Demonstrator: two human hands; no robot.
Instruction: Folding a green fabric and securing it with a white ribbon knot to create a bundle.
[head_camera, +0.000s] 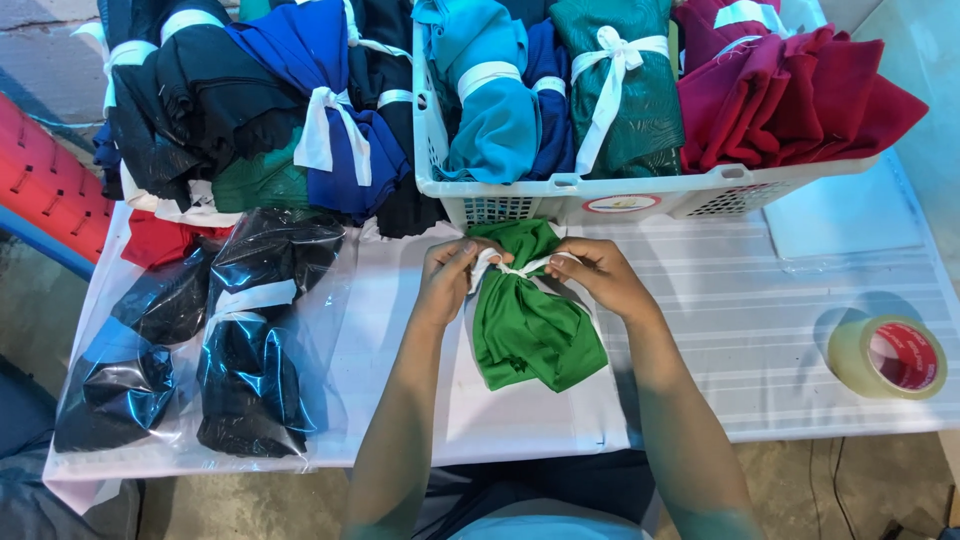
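Note:
A folded green cloth bundle (528, 325) lies on the white table (730, 330) in front of me. A white strip tie (512, 266) crosses its upper part. My left hand (450, 275) pinches the left end of the tie. My right hand (598, 273) grips the right end, and both ends are pulled apart over the bundle. Just beyond my hands stands a white plastic basket (560, 195) packed with tied cloth bundles in light blue, dark blue, dark green and maroon.
Dark cloth bundles in clear plastic bags (250, 345) lie at the table's left. A heap of black and blue tied bundles (250, 110) sits at the back left. A tape roll (890, 357) rests near the right edge. A red crate (45, 180) stands off the left.

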